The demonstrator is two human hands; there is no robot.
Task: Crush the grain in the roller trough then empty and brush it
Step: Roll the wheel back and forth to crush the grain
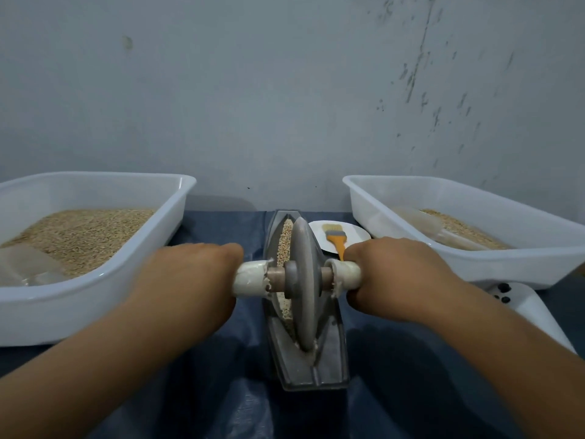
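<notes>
Curling out of sight around the white-wrapped axle ends, the fingers of both hands grip the roller: the left hand (190,277) closes on the left handle (250,278) and the right hand (392,277) on the right handle (346,274), knuckles up, just below the middle of the frame. Between the two fists the grey roller wheel (304,286) stands upright on its edge inside the grey boat-shaped trough (311,365), which runs lengthwise away from the viewer in the centre of the frame. Grain (285,239) lies in the trough along the wheel's left side, some of it pale and broken nearer the viewer. The trough sits on a dark blue cloth (221,391). Just right of its far end, a white plate (354,232) carries an orange-handled brush (337,239). At the left of the frame a white tub (95,296) holds a deep layer of grain; at the right another white tub (474,267) holds a thinner layer. Behind everything rises a pale wall (285,90), scuffed with dark marks at the upper right.
</notes>
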